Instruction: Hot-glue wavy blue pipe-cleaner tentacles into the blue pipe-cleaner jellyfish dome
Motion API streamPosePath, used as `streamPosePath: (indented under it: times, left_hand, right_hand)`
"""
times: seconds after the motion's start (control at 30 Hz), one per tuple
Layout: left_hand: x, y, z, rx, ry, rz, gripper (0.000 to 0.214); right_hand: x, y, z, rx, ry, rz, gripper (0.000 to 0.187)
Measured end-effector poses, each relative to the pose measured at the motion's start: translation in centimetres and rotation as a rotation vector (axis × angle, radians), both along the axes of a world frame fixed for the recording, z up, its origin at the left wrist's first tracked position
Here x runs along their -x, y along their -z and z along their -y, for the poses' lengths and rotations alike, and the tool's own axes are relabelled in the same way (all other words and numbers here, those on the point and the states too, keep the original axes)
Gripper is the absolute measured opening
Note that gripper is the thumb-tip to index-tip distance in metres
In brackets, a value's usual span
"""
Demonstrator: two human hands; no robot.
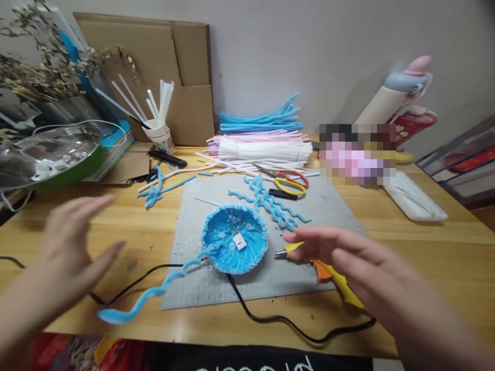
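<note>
A bowl-shaped piece made of blue pipe cleaners point(216, 232) lies hollow side up on the grey cutting mat point(181, 288), with a small white square inside. From its left rim a wavy blue pipe cleaner point(149, 294) runs out toward the table's front edge. Left of it my left hand point(73, 252) hovers with thumb and fingers apart, holding nothing. My right hand point(348, 257) is over a yellow glue gun point(342, 286), fingers stretched and apart; whether it touches the gun I cannot tell. More wavy blue pipe cleaners point(276, 206) lie behind the bowl.
Scissors with red and yellow handles point(290, 183) lie on the mat's far side. Behind are bundled white pipe cleaners point(266, 151) and a cup of glue sticks point(158, 134). A black cord point(266, 317) crosses the front. A white bottle point(382, 100) stands back right.
</note>
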State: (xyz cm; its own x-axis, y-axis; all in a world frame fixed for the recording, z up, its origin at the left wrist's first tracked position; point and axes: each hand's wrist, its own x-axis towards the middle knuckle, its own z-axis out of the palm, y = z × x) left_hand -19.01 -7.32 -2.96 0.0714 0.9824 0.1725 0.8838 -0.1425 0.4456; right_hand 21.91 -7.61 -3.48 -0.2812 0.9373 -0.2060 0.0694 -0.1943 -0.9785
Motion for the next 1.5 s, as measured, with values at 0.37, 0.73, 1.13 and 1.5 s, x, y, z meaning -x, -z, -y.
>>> streamPosePath:
  times: [0.37,0.73,1.13,1.5]
  left_hand:
    - [-10.0,2.6,2.2,-0.082,0.399,0.199,0.024]
    - [-11.0,2.3,-0.5,-0.022,0.364,0.340,0.023]
    - [-10.9,6.3,-2.6,0.302,0.034,0.489,0.036]
    - [-10.9,6.4,-2.1,0.334,-0.026,0.586,0.033]
  right_hand:
    - [7.5,2.4,-0.2,-0.533,-0.367,0.492,0.033]
    - [8.3,4.6,-0.6,-0.873,-0.382,0.606,0.031]
    - [8.1,5.0,-0.4,-0.986,-0.279,0.702,0.018]
    - [8.2,5.5,-0.6,-0.962,-0.226,0.690,0.008]
